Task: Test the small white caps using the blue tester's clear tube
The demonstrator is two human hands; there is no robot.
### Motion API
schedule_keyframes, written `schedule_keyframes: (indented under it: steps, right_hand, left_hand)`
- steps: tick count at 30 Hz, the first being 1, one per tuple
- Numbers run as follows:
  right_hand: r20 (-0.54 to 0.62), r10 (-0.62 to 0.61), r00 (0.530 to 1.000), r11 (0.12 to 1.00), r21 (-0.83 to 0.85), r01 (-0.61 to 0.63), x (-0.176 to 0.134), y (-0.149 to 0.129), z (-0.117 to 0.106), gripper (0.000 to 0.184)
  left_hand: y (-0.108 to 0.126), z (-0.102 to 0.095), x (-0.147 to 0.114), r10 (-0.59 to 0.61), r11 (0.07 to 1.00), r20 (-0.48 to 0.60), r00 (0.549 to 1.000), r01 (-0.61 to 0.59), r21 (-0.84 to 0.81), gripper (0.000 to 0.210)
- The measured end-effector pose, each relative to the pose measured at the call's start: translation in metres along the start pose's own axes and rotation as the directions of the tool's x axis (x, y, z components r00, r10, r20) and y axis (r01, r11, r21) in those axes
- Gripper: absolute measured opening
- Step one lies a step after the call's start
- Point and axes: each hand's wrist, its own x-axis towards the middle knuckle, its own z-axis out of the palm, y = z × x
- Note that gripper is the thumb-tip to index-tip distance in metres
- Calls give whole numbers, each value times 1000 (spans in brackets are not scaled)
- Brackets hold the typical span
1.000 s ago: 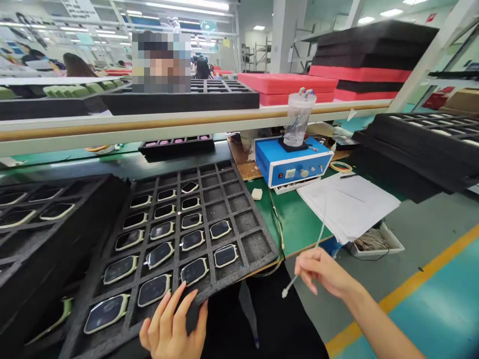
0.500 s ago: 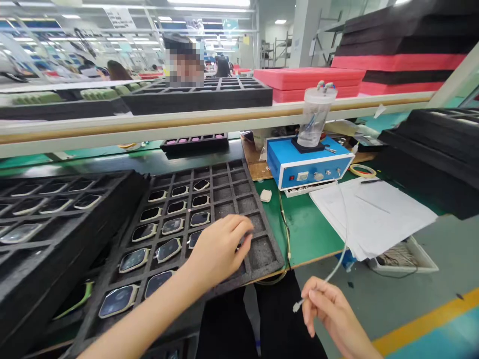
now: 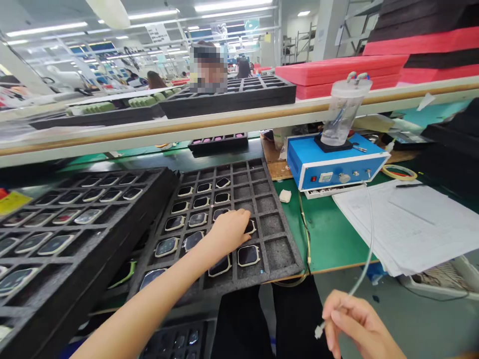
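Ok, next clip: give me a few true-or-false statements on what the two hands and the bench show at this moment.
1. The left hand rests on the foam tray of watch cases. True.
2. The right hand holds a screwdriver. False: it holds a thin white tube.
3. The tube runs up to the blue box. True.
4. A clear canister lies on the papers. False: it stands on the blue box.
5. Every tray pocket is filled. False: the right-hand column is mostly empty.

Foam tray (image 3: 279, 249) left of ctrl box (image 3: 333, 167)
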Motion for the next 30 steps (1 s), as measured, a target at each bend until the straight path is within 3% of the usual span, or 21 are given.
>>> schedule_keyframes:
  steps: [5, 7, 8, 10, 12, 15, 22, 26, 30]
  right_hand:
    - [93, -220, 971, 969, -89, 229, 50, -55, 39, 14]
    - [101, -351, 931, 929, -83, 360, 79, -71, 54, 11]
    - [105, -411, 906, 904, -79, 419, 95, -76, 60, 10]
    - [108, -505, 857, 854, -85, 514, 128, -80, 70, 10]
    - [74, -580, 811, 801, -126, 585, 158, -77, 77, 10]
    - [39, -621, 782, 764, -191, 616, 191, -66, 79, 10]
    - [74, -547, 834, 791, -280, 544, 192, -53, 67, 7]
    - [2, -545, 838, 805, -278, 524, 191, -57, 65, 8]
    - [-40, -560, 828, 800, -286, 527, 194, -59, 65, 7]
  left_hand:
    - [-14, -3, 2, 21, 988, -15, 1000, -23, -154, 27]
    - [-29, -7, 0, 56, 918, -54, 997, -73, -389, 37]
    - [-36, -7, 0, 64, 824, -88, 994, -102, -557, 42]
    - [-48, -3, 0, 32, 508, -149, 988, -145, -849, 50]
    - [-56, 7, 1, -30, 218, -158, 987, -148, -965, 51]
    - [-60, 24, 5, -91, 23, -145, 985, -143, -989, 47]
    - [-57, 32, 11, -73, -19, -162, 984, -163, -986, 39]
    - [-51, 26, 7, -52, -127, -36, 998, -42, -991, 41]
    - [-48, 22, 4, -119, -115, 82, 990, 68, -991, 37]
